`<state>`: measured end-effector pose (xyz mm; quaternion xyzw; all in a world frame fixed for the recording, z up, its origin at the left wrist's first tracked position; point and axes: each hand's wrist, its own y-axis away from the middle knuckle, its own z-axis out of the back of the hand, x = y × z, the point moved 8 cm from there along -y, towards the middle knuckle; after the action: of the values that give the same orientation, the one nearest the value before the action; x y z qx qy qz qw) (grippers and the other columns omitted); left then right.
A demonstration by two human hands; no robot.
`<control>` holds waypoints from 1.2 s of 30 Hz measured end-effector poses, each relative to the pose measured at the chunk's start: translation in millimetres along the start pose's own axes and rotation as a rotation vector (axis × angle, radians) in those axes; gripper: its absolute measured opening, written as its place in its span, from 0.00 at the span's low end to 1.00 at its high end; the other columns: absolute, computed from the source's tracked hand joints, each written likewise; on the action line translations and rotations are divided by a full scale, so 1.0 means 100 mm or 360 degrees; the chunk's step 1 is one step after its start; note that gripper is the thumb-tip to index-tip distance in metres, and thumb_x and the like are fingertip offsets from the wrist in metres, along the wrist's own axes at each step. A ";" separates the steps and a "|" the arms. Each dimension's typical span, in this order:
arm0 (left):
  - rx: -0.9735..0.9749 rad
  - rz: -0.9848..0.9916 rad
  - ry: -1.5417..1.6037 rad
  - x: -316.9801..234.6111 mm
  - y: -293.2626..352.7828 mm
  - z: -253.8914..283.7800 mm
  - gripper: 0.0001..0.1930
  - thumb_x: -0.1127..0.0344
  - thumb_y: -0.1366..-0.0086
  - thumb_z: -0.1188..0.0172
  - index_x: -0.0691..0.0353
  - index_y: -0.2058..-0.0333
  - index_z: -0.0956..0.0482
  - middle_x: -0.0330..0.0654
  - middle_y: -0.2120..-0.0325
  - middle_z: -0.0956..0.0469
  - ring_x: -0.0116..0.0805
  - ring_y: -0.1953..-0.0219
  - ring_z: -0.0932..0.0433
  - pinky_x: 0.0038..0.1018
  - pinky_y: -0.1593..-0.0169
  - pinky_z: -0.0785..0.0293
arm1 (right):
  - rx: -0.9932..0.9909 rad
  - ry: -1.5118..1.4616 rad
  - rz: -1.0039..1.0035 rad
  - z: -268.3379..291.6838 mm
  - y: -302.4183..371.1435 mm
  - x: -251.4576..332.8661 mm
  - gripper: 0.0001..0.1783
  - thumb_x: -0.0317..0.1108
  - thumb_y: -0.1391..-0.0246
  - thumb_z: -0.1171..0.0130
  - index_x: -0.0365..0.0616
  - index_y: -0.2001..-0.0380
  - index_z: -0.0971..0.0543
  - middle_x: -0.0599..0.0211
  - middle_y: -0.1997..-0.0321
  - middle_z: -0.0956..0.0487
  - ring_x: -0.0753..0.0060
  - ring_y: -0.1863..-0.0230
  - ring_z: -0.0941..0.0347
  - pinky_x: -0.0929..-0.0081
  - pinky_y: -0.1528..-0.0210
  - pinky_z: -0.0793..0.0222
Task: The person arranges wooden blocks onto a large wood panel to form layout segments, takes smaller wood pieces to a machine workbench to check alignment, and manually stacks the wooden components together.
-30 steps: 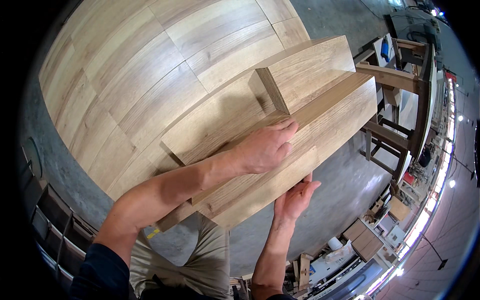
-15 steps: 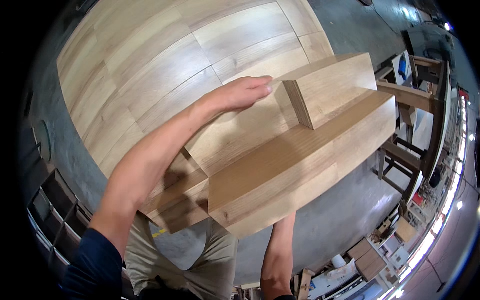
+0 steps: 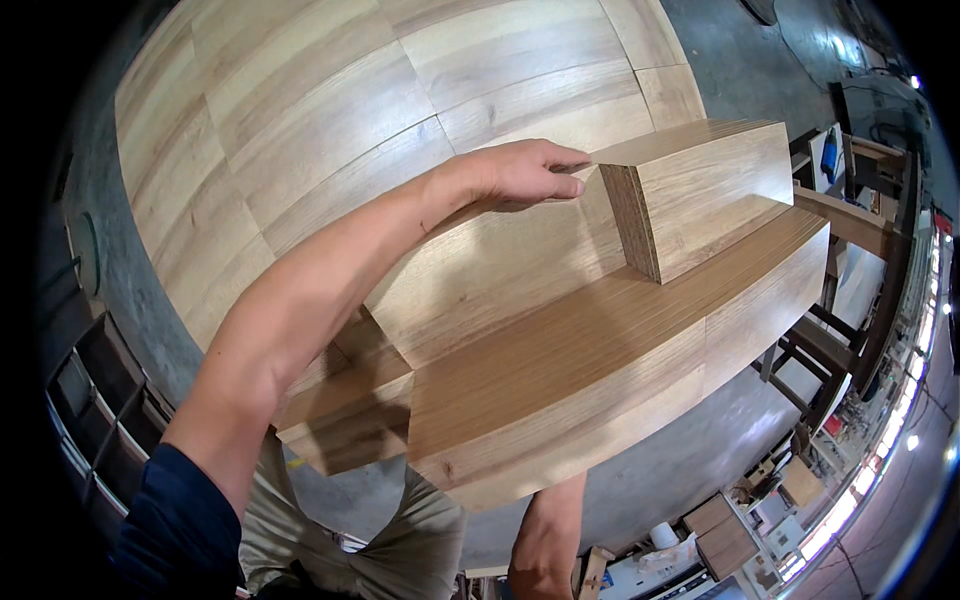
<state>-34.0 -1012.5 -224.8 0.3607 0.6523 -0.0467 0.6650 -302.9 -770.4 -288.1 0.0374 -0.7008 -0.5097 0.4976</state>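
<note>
Our left fingers (image 3: 566, 157) curve, slightly parted, at the upper edge of the wood-grain boards (image 3: 540, 335); we cannot tell if they grip. Stepped, pale-faced, brown-topped, the boards spread toward five o'clock. Our right hand is hidden, its state unknown.

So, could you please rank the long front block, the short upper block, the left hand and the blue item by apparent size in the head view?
1. Long front block
2. Short upper block
3. Left hand
4. Blue item, farther away

I've got smooth, wood-grained boards (image 3: 590, 395) here, their end face (image 3: 632, 222) rough and speckled; the tabletop (image 3: 330, 120) gleams glossy, my cloth sleeve (image 3: 185, 515) matt!
</note>
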 end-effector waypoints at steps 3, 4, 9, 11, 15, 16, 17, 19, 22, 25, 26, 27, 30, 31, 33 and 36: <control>0.0047 -0.0059 0.0164 0.03 -0.02 -0.01 0.30 0.58 0.35 0.48 0.59 0.36 0.42 0.49 0.44 0.32 0.37 0.43 0.34 0.29 0.40 0.40 | -0.0014 0.0037 -0.0002 0.06 0.06 -0.03 0.43 0.67 0.42 0.63 0.41 0.37 0.44 0.59 0.36 0.38 0.58 0.37 0.41 0.60 0.36 0.46; 0.0023 -0.0085 0.0213 0.03 -0.01 -0.02 0.31 0.56 0.35 0.47 0.59 0.36 0.43 0.51 0.42 0.34 0.39 0.40 0.37 0.29 0.39 0.42 | -0.0014 0.0049 0.0001 0.07 0.08 -0.03 0.43 0.67 0.42 0.63 0.41 0.36 0.44 0.59 0.36 0.38 0.58 0.36 0.42 0.60 0.36 0.46; 0.0105 0.0071 0.0275 0.00 0.20 0.05 0.37 0.47 0.36 0.48 0.62 0.35 0.47 0.54 0.37 0.44 0.42 0.35 0.45 0.30 0.35 0.47 | -0.0038 0.0087 -0.0012 0.16 0.20 -0.09 0.44 0.67 0.42 0.62 0.41 0.36 0.44 0.59 0.36 0.38 0.58 0.36 0.42 0.59 0.36 0.46; 0.0099 0.0092 0.0357 0.02 0.42 0.05 0.41 0.40 0.36 0.51 0.65 0.35 0.49 0.54 0.35 0.48 0.43 0.33 0.48 0.32 0.33 0.50 | -0.0075 0.0104 -0.0012 0.26 0.23 -0.09 0.44 0.67 0.42 0.62 0.41 0.36 0.44 0.59 0.36 0.38 0.57 0.36 0.42 0.59 0.36 0.46; 0.0489 0.0048 0.0297 0.37 0.67 -0.06 0.48 0.29 0.39 0.60 0.64 0.34 0.56 0.54 0.33 0.58 0.50 0.31 0.58 0.41 0.32 0.57 | -0.0097 0.0144 0.0011 0.33 0.33 -0.04 0.44 0.67 0.42 0.62 0.41 0.36 0.44 0.59 0.36 0.39 0.57 0.36 0.42 0.59 0.36 0.47; 0.0485 0.0066 0.0313 0.43 0.71 -0.10 0.48 0.29 0.39 0.60 0.64 0.34 0.56 0.54 0.33 0.58 0.50 0.31 0.58 0.41 0.32 0.57 | -0.0104 0.0158 0.0014 0.35 0.35 -0.04 0.44 0.67 0.42 0.62 0.41 0.36 0.45 0.59 0.35 0.39 0.57 0.36 0.42 0.59 0.36 0.47; 0.0299 0.0027 0.0151 0.49 0.75 -0.07 0.49 0.29 0.39 0.62 0.66 0.34 0.58 0.54 0.33 0.61 0.49 0.31 0.62 0.39 0.31 0.58 | -0.0111 0.0176 0.0015 0.35 0.36 -0.05 0.45 0.67 0.42 0.62 0.41 0.36 0.45 0.59 0.35 0.39 0.57 0.36 0.42 0.58 0.36 0.47; 0.0170 0.0001 0.0007 0.57 0.75 -0.01 0.51 0.27 0.40 0.65 0.67 0.34 0.61 0.55 0.33 0.66 0.46 0.30 0.66 0.39 0.31 0.60 | -0.0109 0.0201 0.0015 0.34 0.40 -0.09 0.45 0.67 0.43 0.62 0.41 0.36 0.45 0.59 0.35 0.39 0.57 0.36 0.42 0.58 0.36 0.47; 0.0128 -0.0005 0.0042 0.56 0.78 0.00 0.52 0.26 0.41 0.65 0.67 0.34 0.61 0.55 0.33 0.66 0.45 0.30 0.66 0.40 0.31 0.62 | -0.0130 0.0249 0.0005 0.42 0.49 -0.17 0.45 0.68 0.43 0.62 0.41 0.36 0.45 0.59 0.35 0.39 0.57 0.36 0.42 0.58 0.36 0.47; 0.0170 0.0011 -0.0040 0.56 1.00 0.11 0.49 0.28 0.39 0.66 0.66 0.34 0.60 0.54 0.33 0.64 0.44 0.30 0.65 0.39 0.30 0.62 | -0.0153 0.0283 0.0004 0.52 0.56 -0.23 0.45 0.68 0.43 0.61 0.41 0.36 0.45 0.59 0.35 0.39 0.57 0.36 0.43 0.58 0.36 0.47; 0.0172 0.0007 -0.0031 0.57 1.01 0.08 0.49 0.28 0.39 0.66 0.66 0.34 0.60 0.54 0.33 0.64 0.44 0.30 0.65 0.39 0.30 0.62 | -0.0157 0.0294 0.0013 0.54 0.55 -0.21 0.45 0.68 0.43 0.61 0.42 0.36 0.45 0.59 0.35 0.39 0.57 0.36 0.43 0.57 0.36 0.47; 0.0173 -0.0012 -0.0019 0.60 1.07 0.07 0.48 0.29 0.38 0.66 0.64 0.34 0.60 0.53 0.32 0.63 0.45 0.30 0.64 0.38 0.30 0.62 | -0.0153 0.0300 0.0016 0.53 0.56 -0.22 0.45 0.68 0.43 0.61 0.42 0.36 0.45 0.59 0.35 0.39 0.57 0.36 0.43 0.57 0.36 0.47; 0.0056 0.0025 -0.0038 0.68 1.22 -0.01 0.47 0.29 0.38 0.65 0.61 0.33 0.58 0.50 0.32 0.60 0.45 0.30 0.62 0.37 0.31 0.60 | -0.0157 0.0316 0.0047 0.55 0.60 -0.18 0.46 0.68 0.43 0.61 0.42 0.35 0.46 0.59 0.35 0.40 0.56 0.35 0.43 0.57 0.36 0.47; 0.0099 0.0052 0.0003 0.59 1.23 -0.01 0.47 0.29 0.39 0.64 0.62 0.33 0.59 0.50 0.32 0.60 0.44 0.30 0.62 0.37 0.31 0.60 | -0.0157 0.0318 0.0067 0.56 0.60 -0.12 0.46 0.68 0.43 0.61 0.42 0.35 0.46 0.59 0.35 0.40 0.56 0.35 0.43 0.57 0.36 0.47; 0.0142 0.0026 0.0041 0.52 1.25 -0.01 0.48 0.28 0.39 0.63 0.62 0.33 0.59 0.49 0.32 0.60 0.44 0.30 0.61 0.37 0.31 0.60 | -0.0153 0.0327 0.0066 0.58 0.64 -0.23 0.46 0.68 0.43 0.61 0.42 0.35 0.46 0.59 0.35 0.40 0.56 0.35 0.43 0.57 0.36 0.47; 0.0078 -0.0035 0.0043 0.74 1.18 0.08 0.49 0.28 0.39 0.65 0.64 0.34 0.59 0.50 0.32 0.60 0.44 0.30 0.61 0.37 0.31 0.59 | -0.0140 0.0314 0.0080 0.58 0.58 -0.42 0.46 0.68 0.44 0.61 0.42 0.35 0.46 0.59 0.34 0.40 0.56 0.35 0.43 0.56 0.36 0.47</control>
<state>46.2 -899.8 -243.0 0.3702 0.6638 -0.0652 0.6466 -298.3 -679.6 -270.8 0.0479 -0.6260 -0.5213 0.5780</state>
